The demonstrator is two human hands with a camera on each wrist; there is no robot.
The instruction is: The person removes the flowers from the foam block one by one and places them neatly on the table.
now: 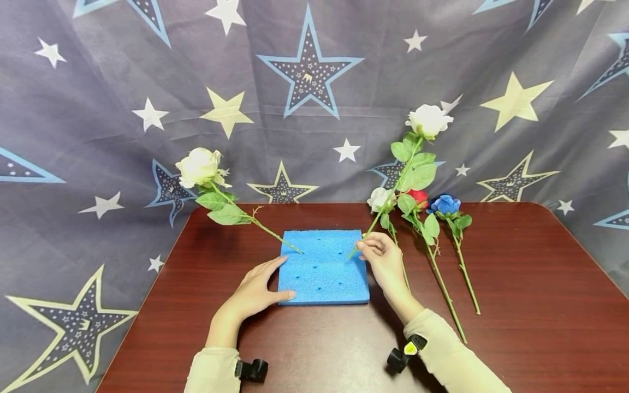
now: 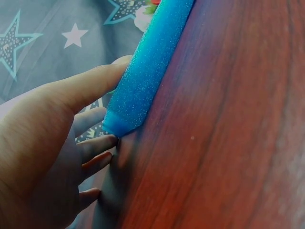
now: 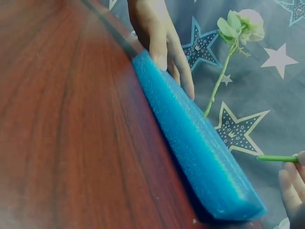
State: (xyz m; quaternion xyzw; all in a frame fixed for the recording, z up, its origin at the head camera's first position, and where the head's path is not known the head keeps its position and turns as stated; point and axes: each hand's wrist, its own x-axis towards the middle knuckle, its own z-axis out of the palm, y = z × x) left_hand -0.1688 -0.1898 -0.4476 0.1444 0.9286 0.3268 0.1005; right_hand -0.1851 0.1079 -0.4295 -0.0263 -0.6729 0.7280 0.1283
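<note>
the white rose (image 1: 420,177) slants up to the right, with its bloom high and the end of its stem low over the blue foam block (image 1: 329,275). in the right wrist view that end looks just above the foam, not touching it. your right hand (image 1: 383,259) pinches the stem low down, near the end. a small hole (image 1: 340,252) seems to be near the tip, but i can't tell if they line up.

to do this well, i think you should tip the stem up straighter, find the hole with the end, then push softly along the stem. a low pinch should help stop it bending. the bloom is far from your fingers, so it may swing.

your left hand (image 1: 255,289) is spread at the left side of the block, thumb on top. that looks good for stopping a slide, so press evenly.

the cream rose (image 1: 228,214) leans left out of the block and may wobble if you bump it. to the right, another white rose (image 1: 379,200), a red rose (image 1: 419,197) and a blue rose (image 1: 444,205) lie on the table (image 1: 530,284); mind your right sleeve near them.
</note>
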